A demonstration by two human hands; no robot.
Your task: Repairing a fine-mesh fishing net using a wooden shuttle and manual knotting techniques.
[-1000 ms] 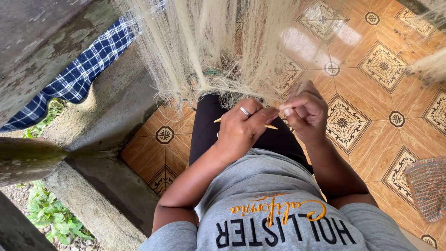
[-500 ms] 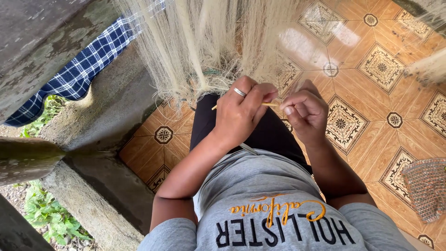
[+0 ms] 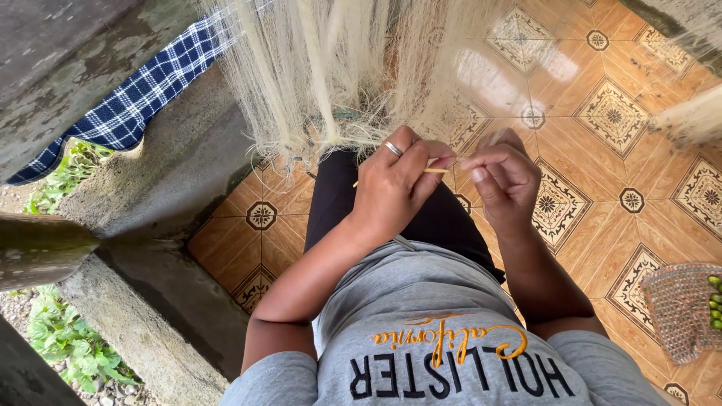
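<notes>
Under pale net [image 3: 338, 83]: left hand [image 3: 395, 188] pinching thin yellowish needle [image 3: 435, 171]; right hand [image 3: 504, 177] fingers curled, contents unclear.

Hanging net [image 3: 338, 75] is blocking ahead, concrete ledge [image 3: 165, 195] is crowding left; tiled floor [image 3: 602, 180] is lying open right.

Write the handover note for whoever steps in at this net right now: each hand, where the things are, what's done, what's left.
Left hand: ring on one finger, closed on a thin yellowish stick, held level.
Right hand: fingertips pinched at the stick's tip, against the net; what they pinch is too fine to see.
Pale fishing net: hangs in front, lower edge bunched over the lap.
Woven basket: on the tiled floor to the right, small green items inside.
Done: cannot tell from the mesh.
Left: likely more work along the net's lower edge.
</notes>
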